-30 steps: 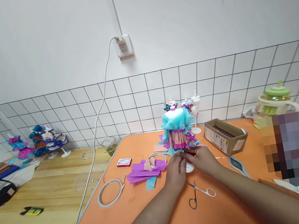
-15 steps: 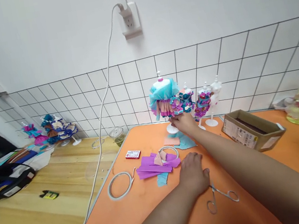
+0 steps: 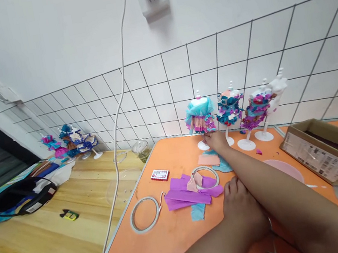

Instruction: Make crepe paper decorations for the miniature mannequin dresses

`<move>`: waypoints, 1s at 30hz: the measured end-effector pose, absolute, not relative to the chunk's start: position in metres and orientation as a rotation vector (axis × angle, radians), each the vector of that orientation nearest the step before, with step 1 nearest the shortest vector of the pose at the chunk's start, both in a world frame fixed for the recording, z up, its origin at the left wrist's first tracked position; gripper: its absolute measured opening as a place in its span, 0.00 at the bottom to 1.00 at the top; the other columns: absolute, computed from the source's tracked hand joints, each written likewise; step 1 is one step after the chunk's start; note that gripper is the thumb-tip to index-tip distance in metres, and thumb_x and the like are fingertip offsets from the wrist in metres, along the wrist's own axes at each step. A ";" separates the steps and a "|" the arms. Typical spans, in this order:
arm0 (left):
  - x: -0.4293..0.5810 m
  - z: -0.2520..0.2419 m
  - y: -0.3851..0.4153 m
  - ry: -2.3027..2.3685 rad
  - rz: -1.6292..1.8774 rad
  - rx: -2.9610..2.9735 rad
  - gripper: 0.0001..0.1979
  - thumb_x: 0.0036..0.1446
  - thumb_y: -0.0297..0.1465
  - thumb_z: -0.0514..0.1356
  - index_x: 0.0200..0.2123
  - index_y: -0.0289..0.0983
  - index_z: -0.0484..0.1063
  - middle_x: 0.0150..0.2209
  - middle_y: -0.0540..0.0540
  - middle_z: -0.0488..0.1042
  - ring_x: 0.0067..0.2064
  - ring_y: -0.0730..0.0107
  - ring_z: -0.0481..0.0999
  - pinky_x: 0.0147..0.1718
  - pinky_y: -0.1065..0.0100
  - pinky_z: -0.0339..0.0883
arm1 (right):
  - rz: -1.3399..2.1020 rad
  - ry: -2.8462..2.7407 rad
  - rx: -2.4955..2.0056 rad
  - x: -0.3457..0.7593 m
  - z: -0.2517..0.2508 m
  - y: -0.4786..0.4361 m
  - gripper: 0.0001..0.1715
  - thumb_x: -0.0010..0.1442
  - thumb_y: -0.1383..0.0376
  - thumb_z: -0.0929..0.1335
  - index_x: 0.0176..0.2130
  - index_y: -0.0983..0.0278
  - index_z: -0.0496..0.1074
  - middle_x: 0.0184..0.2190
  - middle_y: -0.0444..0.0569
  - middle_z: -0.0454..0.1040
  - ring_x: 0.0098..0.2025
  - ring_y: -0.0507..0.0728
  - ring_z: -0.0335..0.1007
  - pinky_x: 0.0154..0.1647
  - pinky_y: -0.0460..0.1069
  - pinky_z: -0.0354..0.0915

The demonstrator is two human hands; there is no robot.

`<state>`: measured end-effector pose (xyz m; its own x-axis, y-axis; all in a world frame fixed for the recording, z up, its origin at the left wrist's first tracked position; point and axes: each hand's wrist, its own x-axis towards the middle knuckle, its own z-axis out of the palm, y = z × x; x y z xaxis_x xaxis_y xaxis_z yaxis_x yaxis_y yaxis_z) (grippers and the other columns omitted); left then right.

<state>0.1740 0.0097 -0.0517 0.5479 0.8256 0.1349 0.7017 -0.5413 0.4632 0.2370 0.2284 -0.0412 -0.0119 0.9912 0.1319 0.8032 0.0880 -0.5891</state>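
My right hand (image 3: 215, 140) reaches to the back of the orange table (image 3: 164, 249). Its fingers are closed on the foot of a small mannequin in a turquoise and pink paper dress (image 3: 200, 116), which stands by the tiled wall. Beside it stand two more dressed mannequins (image 3: 229, 109) (image 3: 256, 113) and a bare white one (image 3: 276, 85). My left hand (image 3: 242, 207) rests on the table nearer to me, fingers loosely flat and holding nothing. Scissors (image 3: 271, 252) peek out just below it. Purple paper strips (image 3: 184, 195) lie to its left.
Two tape rings (image 3: 144, 214) (image 3: 204, 177), a red card box (image 3: 159, 174), a pink disc (image 3: 284, 169) and an open cardboard box (image 3: 327, 151) lie on the orange table. A white cable (image 3: 118, 153) hangs down from the wall socket. The wooden table at left holds more dressed mannequins (image 3: 70, 141), a glass jar (image 3: 141, 149) and a black bag (image 3: 21, 198).
My right hand lifted the turquoise-dressed mannequin away from me and set it down at the back by the others. My left hand dropped to the table near the scissors. The view tilted down.
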 end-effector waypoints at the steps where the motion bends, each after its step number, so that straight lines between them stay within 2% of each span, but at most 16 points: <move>1: 0.174 -0.052 0.010 1.252 0.469 2.430 0.28 0.55 0.36 0.52 0.60 0.39 0.60 0.56 0.39 0.61 0.57 0.51 0.55 0.57 0.52 0.50 | 0.485 -1.860 -1.770 0.238 -0.044 0.229 0.18 0.65 0.60 0.65 0.52 0.64 0.68 0.51 0.52 0.69 0.47 0.58 0.70 0.46 0.57 0.69; 5: 0.174 -0.052 0.011 1.255 0.442 2.428 0.30 0.53 0.37 0.53 0.61 0.39 0.58 0.58 0.39 0.60 0.59 0.50 0.53 0.58 0.52 0.48 | 0.485 -1.862 -1.800 0.240 -0.045 0.228 0.18 0.65 0.60 0.65 0.52 0.64 0.68 0.51 0.52 0.69 0.47 0.58 0.70 0.46 0.57 0.69; 14: 0.174 -0.051 0.012 1.286 0.423 2.432 0.26 0.58 0.34 0.49 0.60 0.39 0.60 0.56 0.39 0.63 0.57 0.51 0.57 0.57 0.51 0.51 | 0.479 -1.895 -1.888 0.234 -0.024 0.205 0.18 0.64 0.60 0.66 0.52 0.64 0.67 0.51 0.52 0.69 0.47 0.58 0.70 0.46 0.57 0.69; 18: 0.174 -0.050 0.012 1.299 0.432 2.440 0.25 0.60 0.36 0.49 0.59 0.38 0.61 0.58 0.39 0.62 0.60 0.51 0.54 0.59 0.51 0.49 | 0.502 -1.913 -1.853 0.235 -0.013 0.166 0.19 0.64 0.60 0.66 0.52 0.65 0.67 0.51 0.53 0.69 0.47 0.58 0.70 0.46 0.57 0.69; 20: 0.173 -0.051 0.013 1.299 0.442 2.453 0.24 0.60 0.36 0.49 0.59 0.39 0.61 0.59 0.41 0.61 0.61 0.52 0.54 0.60 0.52 0.49 | 0.501 -1.915 -1.785 0.246 -0.003 0.136 0.16 0.64 0.62 0.67 0.50 0.65 0.69 0.50 0.52 0.71 0.47 0.58 0.70 0.48 0.57 0.68; 22: 0.173 -0.053 0.013 1.297 0.450 2.460 0.24 0.60 0.36 0.49 0.59 0.40 0.61 0.60 0.41 0.60 0.61 0.53 0.54 0.60 0.53 0.49 | 0.455 -1.884 -1.684 0.265 0.009 0.105 0.11 0.59 0.69 0.68 0.42 0.60 0.76 0.47 0.48 0.74 0.50 0.59 0.70 0.53 0.53 0.65; 23: 0.173 -0.054 0.013 1.296 0.451 2.459 0.25 0.60 0.36 0.49 0.60 0.40 0.60 0.61 0.41 0.59 0.61 0.53 0.54 0.60 0.52 0.49 | 0.418 -1.849 -1.636 0.277 0.015 0.092 0.13 0.59 0.71 0.66 0.40 0.58 0.77 0.50 0.46 0.74 0.54 0.58 0.67 0.56 0.52 0.63; 25: 0.173 -0.056 0.013 1.297 0.438 2.452 0.26 0.60 0.36 0.49 0.61 0.40 0.59 0.62 0.41 0.58 0.63 0.51 0.53 0.61 0.51 0.47 | 0.317 -1.653 -1.596 0.304 0.023 0.077 0.19 0.62 0.70 0.60 0.44 0.57 0.76 0.56 0.46 0.69 0.59 0.58 0.61 0.58 0.53 0.60; 27: 0.173 -0.056 0.013 1.303 0.418 2.441 0.26 0.60 0.36 0.49 0.61 0.40 0.59 0.63 0.41 0.57 0.63 0.50 0.52 0.61 0.49 0.46 | 0.293 -1.216 -1.547 0.329 0.023 0.078 0.18 0.63 0.68 0.60 0.50 0.58 0.72 0.54 0.49 0.69 0.56 0.58 0.64 0.55 0.53 0.63; 30: 0.173 -0.052 0.013 1.302 0.398 2.429 0.27 0.60 0.35 0.48 0.62 0.38 0.59 0.63 0.40 0.57 0.64 0.49 0.52 0.61 0.49 0.46 | 0.336 -1.030 -1.611 0.351 0.006 0.103 0.20 0.66 0.66 0.60 0.56 0.63 0.65 0.53 0.55 0.68 0.52 0.59 0.68 0.48 0.54 0.68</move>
